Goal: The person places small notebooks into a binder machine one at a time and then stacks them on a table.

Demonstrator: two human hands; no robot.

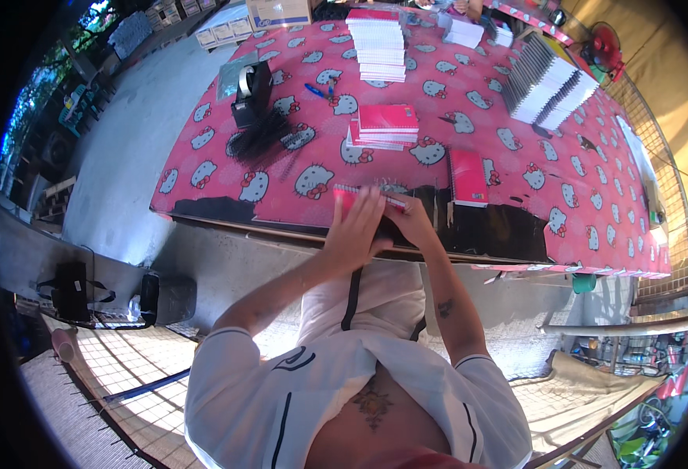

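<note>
A small red spiral notebook (pixel 345 198) is between my hands at the near edge of the table. My left hand (pixel 356 230) lies over its cover, with the fingers pointing away from me and close together. On its right end, my right hand (pixel 413 224) grips the notebook, the fingertips partly hidden. Just to the right lies another red spiral notebook (pixel 469 178), flat on the table. Beyond my hands sits a short pile of red notebooks (pixel 388 119), slightly uneven.
Pink patterned cloth covers the table (pixel 406 168); its near edge is torn to black. Left stand a black tape dispenser (pixel 252 98), a bundle of thin black strands (pixel 264 137) and blue pens (pixel 316 91). Farther off rise notebook stacks (pixel 377 48) and dark-covered stacks (pixel 543 82). Another person's hand (pixel 469 8) shows at the far side.
</note>
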